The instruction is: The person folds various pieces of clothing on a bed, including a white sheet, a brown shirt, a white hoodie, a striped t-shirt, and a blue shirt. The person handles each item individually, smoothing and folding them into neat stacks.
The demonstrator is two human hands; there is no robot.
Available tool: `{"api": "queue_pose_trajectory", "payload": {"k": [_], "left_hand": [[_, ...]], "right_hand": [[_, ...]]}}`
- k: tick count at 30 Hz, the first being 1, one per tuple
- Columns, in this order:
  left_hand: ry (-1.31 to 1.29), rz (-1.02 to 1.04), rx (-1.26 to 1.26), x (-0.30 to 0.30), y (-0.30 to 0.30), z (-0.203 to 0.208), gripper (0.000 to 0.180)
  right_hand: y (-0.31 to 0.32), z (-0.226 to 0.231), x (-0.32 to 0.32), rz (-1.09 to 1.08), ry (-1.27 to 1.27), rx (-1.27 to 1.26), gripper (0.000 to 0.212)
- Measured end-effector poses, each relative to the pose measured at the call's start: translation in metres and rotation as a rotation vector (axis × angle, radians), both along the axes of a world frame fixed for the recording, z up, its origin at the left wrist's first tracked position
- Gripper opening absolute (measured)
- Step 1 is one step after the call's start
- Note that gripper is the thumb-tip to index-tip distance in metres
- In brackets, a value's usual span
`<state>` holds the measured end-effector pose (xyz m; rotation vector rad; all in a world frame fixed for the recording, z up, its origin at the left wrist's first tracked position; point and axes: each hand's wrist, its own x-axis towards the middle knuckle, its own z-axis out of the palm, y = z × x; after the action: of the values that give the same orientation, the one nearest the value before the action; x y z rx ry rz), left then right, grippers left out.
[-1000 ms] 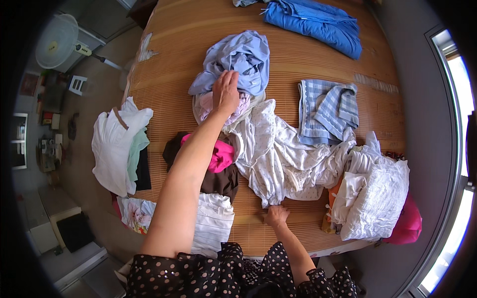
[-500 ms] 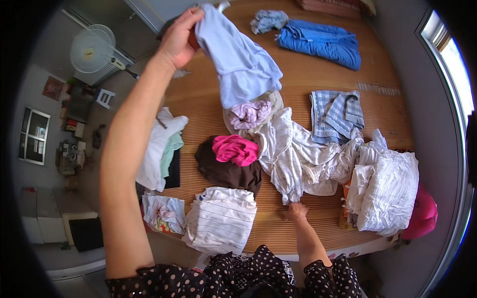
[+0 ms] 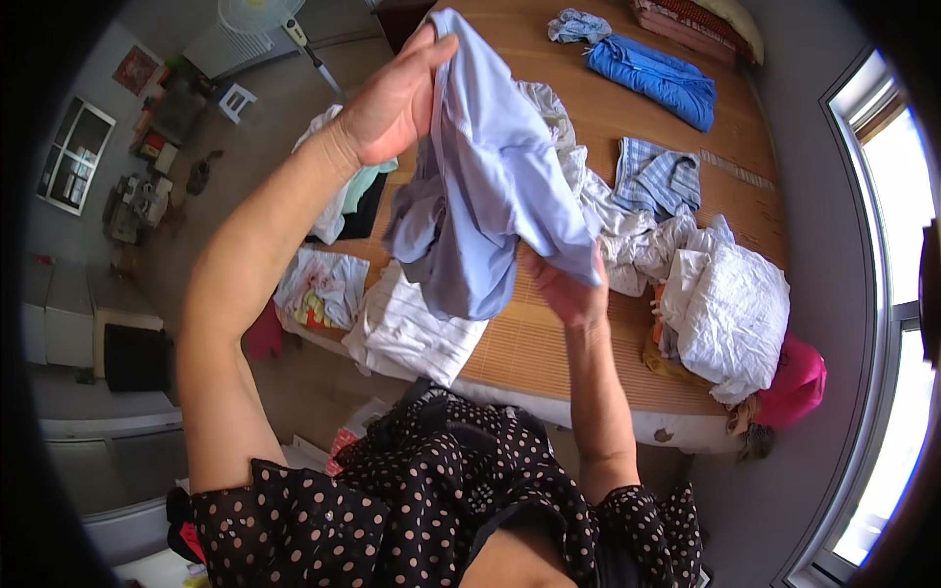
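A light blue garment (image 3: 500, 157) hangs loosely in front of me, raised above the mat-covered bed. My left hand (image 3: 397, 98) pinches its top edge, with the thumb over the cloth. Lower on the right, my right hand (image 3: 573, 294) grips a corner of the same garment, its fingers partly behind the fabric. Below and behind it are a folded white striped cloth (image 3: 417, 328) and a crumpled white patterned garment (image 3: 618, 220). The hanging cloth hides the middle of the bed.
A blue checked cloth (image 3: 657, 176) and a folded blue garment (image 3: 652, 83) lie farther back. At the right stands a white fabric pile (image 3: 730, 309) beside a pink item (image 3: 792, 382). Left are a printed cloth (image 3: 323, 289), a fan (image 3: 260, 12) and a white stool (image 3: 236, 102).
The light blue garment has come nearer and spread out, brought by my left hand. My right hand has lifted off the bed and taken hold of its lower corner. The view has shifted.
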<state>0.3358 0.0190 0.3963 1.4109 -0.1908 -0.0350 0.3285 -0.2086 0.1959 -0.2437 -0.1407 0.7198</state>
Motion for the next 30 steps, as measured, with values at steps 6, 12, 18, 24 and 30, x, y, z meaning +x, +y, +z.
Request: {"api": "queue_pose_trajectory", "payload": {"k": [6,12,18,24,30], "left_hand": [[0.061,0.059,-0.258,-0.114,0.007,-0.058,0.059],[0.811,0.28,-0.346,-0.279,-0.032,-0.266,0.028],[1.169,0.516,-0.147,-0.34,-0.043,-0.373,0.019],[0.921,0.227,0.086,-0.311,-0.065,-0.343,0.028],[0.387,-0.268,0.578,-0.256,-0.112,-0.293,0.026]], "right_hand": [[-0.096,0.021,-0.02,-0.422,-0.2,-0.303,0.051],[-0.142,-0.093,-0.133,0.221,-0.071,-1.0,0.027],[-0.178,-0.194,-0.208,0.526,0.157,-1.448,0.018],[-0.139,-0.179,-0.196,0.214,-0.872,-1.951,0.041],[-0.05,-0.141,-0.168,0.456,-0.383,-1.031,0.032]]}}
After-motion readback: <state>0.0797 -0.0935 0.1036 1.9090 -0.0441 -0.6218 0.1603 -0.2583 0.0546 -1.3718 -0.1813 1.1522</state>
